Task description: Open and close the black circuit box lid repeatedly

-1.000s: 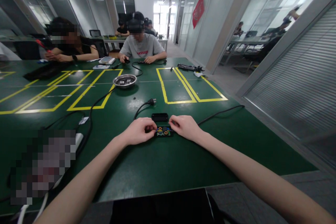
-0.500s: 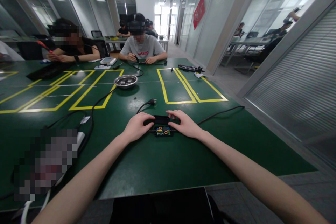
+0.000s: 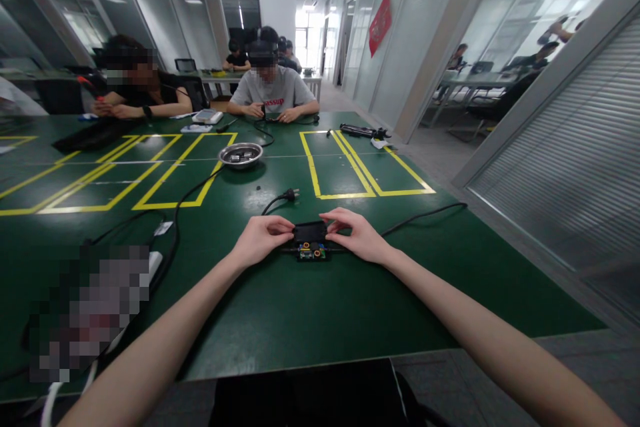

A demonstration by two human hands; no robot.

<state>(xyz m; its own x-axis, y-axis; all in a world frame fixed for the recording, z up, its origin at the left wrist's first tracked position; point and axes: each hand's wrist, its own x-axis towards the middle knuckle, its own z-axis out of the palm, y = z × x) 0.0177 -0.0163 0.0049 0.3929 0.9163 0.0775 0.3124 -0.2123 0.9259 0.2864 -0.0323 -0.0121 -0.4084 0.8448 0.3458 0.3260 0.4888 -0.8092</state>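
A black plastic cover [image 3: 310, 232] is held by its two ends, my left hand [image 3: 264, 237] pinching the left end and my right hand [image 3: 354, 233] the right end. It is tilted, with its inner side towards me. Just in front of it lies the lower half of a power adapter, with a circuit board [image 3: 312, 251] that carries ring-shaped coils and other small parts. Black cords run out of the adapter on both sides. Beyond my left hand lies a black power plug [image 3: 290, 195] on its cord.
A metal bowl [image 3: 241, 155] with small metal parts stands beyond my left hand. Yellow tape marks the green table [image 3: 400, 300]. A blurred-out item and white power strip [image 3: 153, 267] lie at left, a black cord [image 3: 425, 219] at right. Two people sit across the table.
Both hands have closed on the ends of the black cover. The cover has been tipped up, so more of its inner side shows above the circuit board.
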